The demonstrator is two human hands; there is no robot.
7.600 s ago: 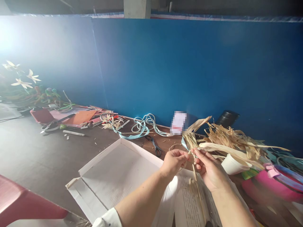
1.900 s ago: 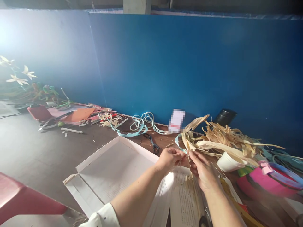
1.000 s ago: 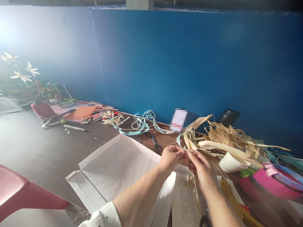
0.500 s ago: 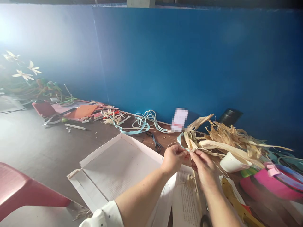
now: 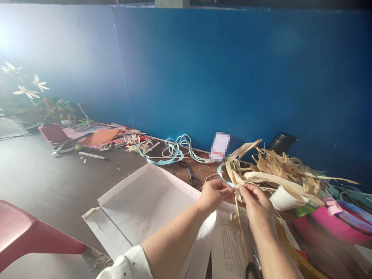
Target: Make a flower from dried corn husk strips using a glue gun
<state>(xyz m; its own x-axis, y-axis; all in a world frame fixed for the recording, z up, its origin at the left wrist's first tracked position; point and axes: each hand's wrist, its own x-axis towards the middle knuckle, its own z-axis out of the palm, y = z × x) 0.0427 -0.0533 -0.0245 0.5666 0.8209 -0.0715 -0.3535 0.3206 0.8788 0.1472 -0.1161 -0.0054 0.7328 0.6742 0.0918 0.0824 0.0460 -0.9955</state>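
Note:
Fingers pinched, my left hand [image 5: 213, 195] grips a light blue ribbon [image 5: 221, 175] where it meets the base of a small corn husk flower [image 5: 238, 193]. My right hand [image 5: 258, 201] has its thumb and fingers closed on the flower's pale petals, close beside the left fingertips. A thin stem [image 5: 238, 211] runs down from the flower between my hands. Dried corn husks [image 5: 279, 168] lie in a heap just beyond my right hand. Under my arms is a shallow white cardboard box lid [image 5: 151, 201], with a printed sheet [image 5: 228, 244] beside it.
Scissors [image 5: 190, 174] lie beyond the lid, near coiled pale cord [image 5: 188, 145] and a finished husk flower [image 5: 136, 144]. A white cup [image 5: 286, 199] and a pink bag-like item [image 5: 319, 226] are at right. A second scissors handle [image 5: 252, 270] shows below. A pink stool [image 5: 26, 236] stands left.
My right hand has shifted slightly right, away from the left fingertips. More of the flower's petals and its stem now show between my hands.

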